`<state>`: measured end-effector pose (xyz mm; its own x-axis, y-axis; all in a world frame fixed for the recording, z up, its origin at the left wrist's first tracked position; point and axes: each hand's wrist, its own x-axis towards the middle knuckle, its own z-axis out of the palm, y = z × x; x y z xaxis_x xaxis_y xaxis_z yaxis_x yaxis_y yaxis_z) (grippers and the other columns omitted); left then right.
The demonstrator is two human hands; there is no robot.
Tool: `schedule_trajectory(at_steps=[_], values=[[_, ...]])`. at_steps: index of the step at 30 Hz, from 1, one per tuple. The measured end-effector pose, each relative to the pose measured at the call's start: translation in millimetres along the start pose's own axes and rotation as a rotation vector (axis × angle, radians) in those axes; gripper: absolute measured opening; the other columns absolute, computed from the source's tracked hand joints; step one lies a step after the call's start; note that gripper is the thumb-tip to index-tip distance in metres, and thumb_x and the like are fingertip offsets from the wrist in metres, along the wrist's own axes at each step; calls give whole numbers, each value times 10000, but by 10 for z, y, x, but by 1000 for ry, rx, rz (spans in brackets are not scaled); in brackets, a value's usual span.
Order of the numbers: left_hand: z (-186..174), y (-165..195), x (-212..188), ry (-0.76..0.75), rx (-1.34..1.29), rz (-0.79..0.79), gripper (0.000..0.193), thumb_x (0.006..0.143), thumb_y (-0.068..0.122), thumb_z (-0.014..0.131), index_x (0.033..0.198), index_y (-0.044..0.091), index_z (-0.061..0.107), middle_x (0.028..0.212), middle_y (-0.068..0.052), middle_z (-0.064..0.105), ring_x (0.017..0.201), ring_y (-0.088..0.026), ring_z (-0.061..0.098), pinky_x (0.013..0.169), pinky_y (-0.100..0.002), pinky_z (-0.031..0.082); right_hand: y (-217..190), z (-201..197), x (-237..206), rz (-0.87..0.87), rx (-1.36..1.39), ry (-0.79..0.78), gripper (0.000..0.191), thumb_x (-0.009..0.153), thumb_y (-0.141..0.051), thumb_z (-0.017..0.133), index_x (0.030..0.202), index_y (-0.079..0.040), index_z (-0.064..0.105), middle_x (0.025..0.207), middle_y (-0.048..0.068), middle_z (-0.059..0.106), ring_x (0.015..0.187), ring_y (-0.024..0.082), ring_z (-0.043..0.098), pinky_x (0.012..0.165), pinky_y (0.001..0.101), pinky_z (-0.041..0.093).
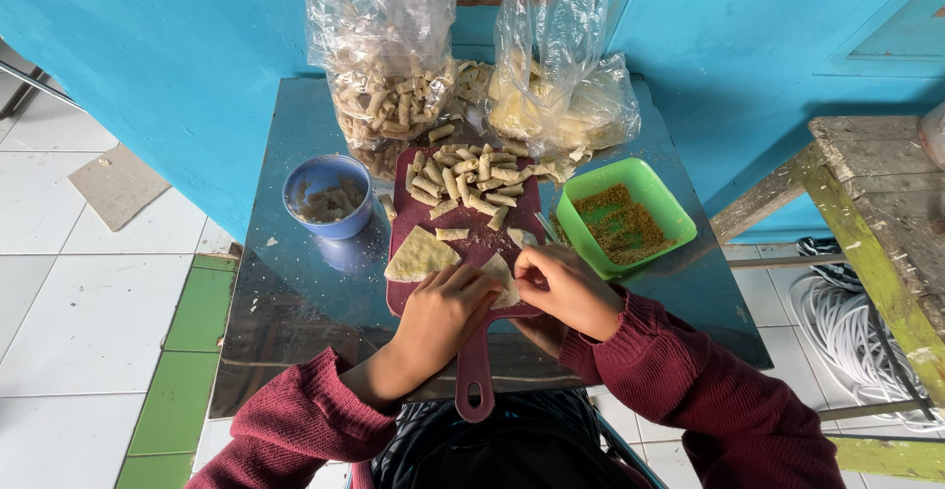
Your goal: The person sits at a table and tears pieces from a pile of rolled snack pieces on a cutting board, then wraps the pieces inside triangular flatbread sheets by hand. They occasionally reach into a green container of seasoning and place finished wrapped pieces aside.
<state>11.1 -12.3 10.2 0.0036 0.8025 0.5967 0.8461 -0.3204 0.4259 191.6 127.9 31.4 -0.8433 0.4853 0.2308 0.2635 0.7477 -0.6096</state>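
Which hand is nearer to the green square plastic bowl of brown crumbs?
Right. The right hand sits just beside the green square plastic bowl, near its lower-left corner; the left hand lies farther left, over the dark red cutting board.

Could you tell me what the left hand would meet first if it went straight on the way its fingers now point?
The left hand points up-right; it would first meet the pale wrapper both hands already touch, then, probably, the right hand close behind it.

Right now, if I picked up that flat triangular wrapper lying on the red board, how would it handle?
The triangular wrapper looks thin and lies flat on the cutting board, so it would likely droop, feel light, and perhaps tear if pinched hard. Being flat, it shouldn't roll.
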Motion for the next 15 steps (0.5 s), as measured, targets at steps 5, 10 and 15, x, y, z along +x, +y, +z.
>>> schedule_trajectory(at_steps=[5, 10, 15], values=[[20, 2, 2, -16, 27, -56, 211, 899, 196, 731, 1051, 80, 641, 887, -71, 660, 866, -282, 671, 731, -405, 546, -13, 49, 8, 28, 196, -57, 90, 921, -59, 714, 995, -33, 668, 837, 48, 691, 753, 117, 659, 671, 263, 536], [32, -6, 5, -20, -8, -85, 254, 904, 211, 736, 1064, 72, 598, 867, -62, 662, 840, -279, 676, 718, -404, 544, -19, 52, -32, -182, 10, 26, 114, 886, -43, 722, 999, -61, 722, 942, 49, 744, 840, 192, 714, 732, 310, 558], [-53, -10, 33, -43, 13, -16, 239, 879, 196, 754, 1046, 99, 613, 882, -47, 673, 868, -268, 685, 791, -404, 527, -84, 58, -86, -400, -202, 32, 224, 835, -25, 706, 1054, -63, 727, 1053, 35, 727, 963, 223, 656, 875, 366, 516]])
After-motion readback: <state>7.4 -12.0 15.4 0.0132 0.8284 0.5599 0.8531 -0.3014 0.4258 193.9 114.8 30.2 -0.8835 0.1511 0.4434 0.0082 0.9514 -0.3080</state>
